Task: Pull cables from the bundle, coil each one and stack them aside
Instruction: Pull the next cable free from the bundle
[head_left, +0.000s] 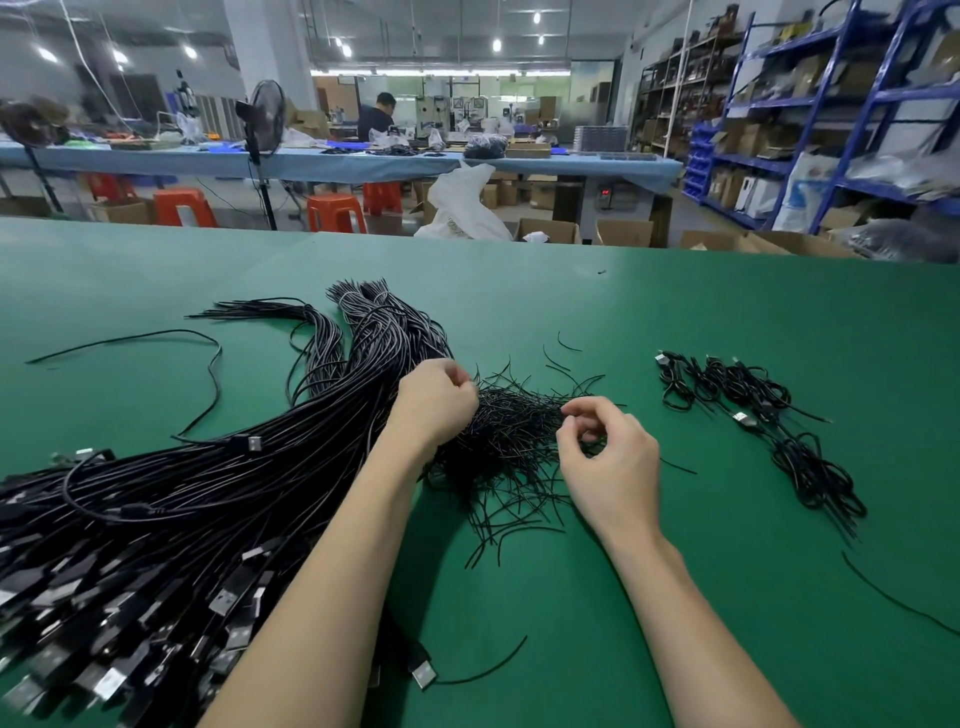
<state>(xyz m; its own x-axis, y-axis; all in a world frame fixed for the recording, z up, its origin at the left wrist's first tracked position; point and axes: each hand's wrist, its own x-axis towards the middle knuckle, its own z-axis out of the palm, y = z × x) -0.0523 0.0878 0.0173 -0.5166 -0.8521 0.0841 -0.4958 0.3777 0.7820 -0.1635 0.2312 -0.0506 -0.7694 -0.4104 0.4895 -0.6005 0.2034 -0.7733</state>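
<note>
On the smooth green desk (675, 312), both the left hand (434, 402) and right hand (608, 462) pinch thin strands in a tangled heap of black ties (511, 441) beside the glossy black cable bundle (208, 493), with coiled cables (753, 410) stacked to the right.

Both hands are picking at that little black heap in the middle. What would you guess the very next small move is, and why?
Probably the right hand lifts one short black tie free of the heap: its thumb and fingertips are pinching there. The left hand pinches at the big bundle of black USB cables, and coiled cables already lie aside.
</note>
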